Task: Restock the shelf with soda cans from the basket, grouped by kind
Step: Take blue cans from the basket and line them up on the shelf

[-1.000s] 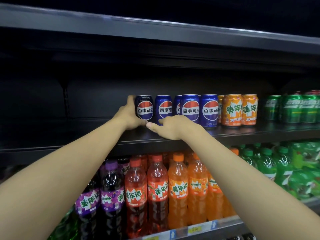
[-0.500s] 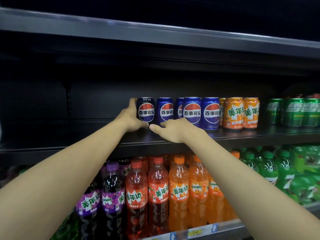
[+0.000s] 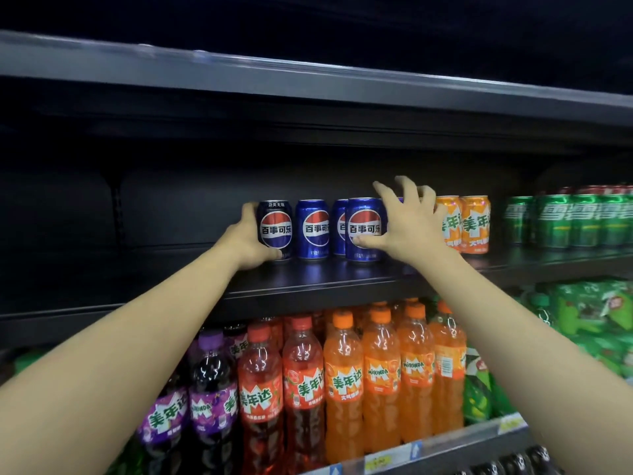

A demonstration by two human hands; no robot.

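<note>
Dim store aisle, dark metal shelf [image 3: 308, 286] at about chest height running across the view, another shelf lip above. Cans are standing in a row on it, grouped by colour. Below, rows of purple, red and orange bottles [image 3: 342, 378] are filling the lower tier.

Left hand [image 3: 245, 240] is wrapping the leftmost can, the black cola can [image 3: 275, 229], thumb low across its front near the base, fingers going round the far side out of sight. Can is standing upright on the shelf, just beside the blue cola cans [image 3: 312, 229]; whether they are touching, cannot tell.

Right hand [image 3: 407, 224] is spread wide over the right end of the blue group, thumb lying against the front of the nearest blue can [image 3: 363, 229], fingers splayed and reaching over the tops toward a can hidden behind the palm. Nothing enclosed yet; grip reads as released, closing in.

Orange cans [image 3: 466, 223] are sitting right of that hand, green cans [image 3: 565, 221] further right. Basket not in view.

Handling judgement: full cans, so moderately heavy for their size, rigid walls, smooth printed skin likely slick. Best hold is round the mid-body with thumb opposing fingers. Sliding on the shelf looks easier than lifting; tight spacing risks knocking a neighbour over.
</note>
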